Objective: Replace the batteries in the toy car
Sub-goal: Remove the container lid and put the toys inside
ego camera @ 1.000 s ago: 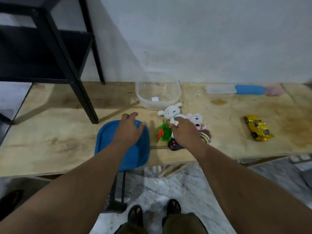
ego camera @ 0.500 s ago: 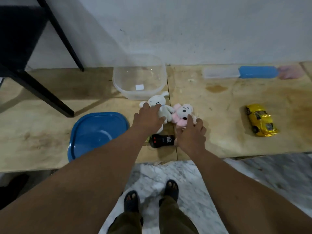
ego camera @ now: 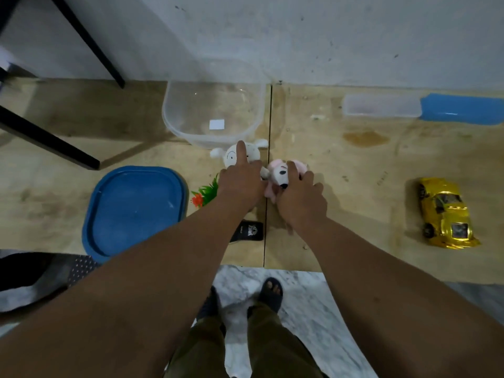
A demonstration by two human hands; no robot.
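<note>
Toy car [ego camera: 444, 212], gold/yellow, sits on the desk [ego camera: 341, 165] far right, well apart from both hands, untouched, nose toward the desk's near edge. Left hand [ego camera: 241, 184] is over the white plush [ego camera: 231, 156]; index finger extended and lying across the plush's head, other fingers curled down on its body. Whether it truly grips or only presses, cannot tell. Right hand [ego camera: 301, 197] lies on the pink plush [ego camera: 281, 173], fingers bent around its back, white face with black nose showing at the left of the hand; looks like a grasp on it. The two plush toys touch each other at the seam between the desk boards. Clear plastic tub [ego camera: 174, 124] stands just behind the white plush, near the wall, small white label on its bottom. Blue lid [ego camera: 136, 208] lies flat at left, overhanging the near desk edge slightly. Green plastic plant with a red flower [ego camera: 204, 193] is between the lid and the left hand. Black remote-like item [ego camera: 249, 230], partly hidden under the left forearm, lies near the desk edge. Blue and clear long case [ego camera: 425, 109] is at far right by the wall. Black metal frame legs [ego camera: 54, 148] stand at upper left. Sandalled feet show on marble floor below.
</note>
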